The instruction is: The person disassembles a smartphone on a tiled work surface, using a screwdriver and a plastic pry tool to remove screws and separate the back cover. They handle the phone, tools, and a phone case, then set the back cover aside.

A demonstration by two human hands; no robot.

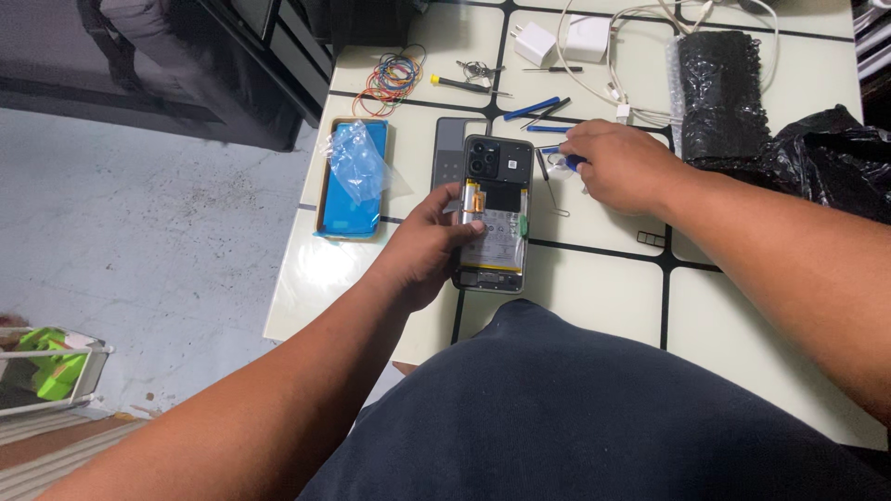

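Observation:
An opened smartphone (495, 218) lies face down on the tiled table (603, 297), its back cover off, with battery and camera block exposed. My left hand (422, 250) grips the phone's left edge, thumb resting on the battery area. My right hand (617, 165) rests on the table just right of the phone's top, fingers closed around a small blue-and-clear tool (563, 164). The grey back cover (452, 148) lies just left of the phone's top.
A blue-framed panel with crumpled plastic film (355, 176) sits at the left. Coloured rubber bands (392, 79), screwdrivers (464, 84), blue pry tools (534, 109), white chargers (561, 39) with cables, black bubble wrap (722, 93) and a black bag (826, 158) crowd the far side.

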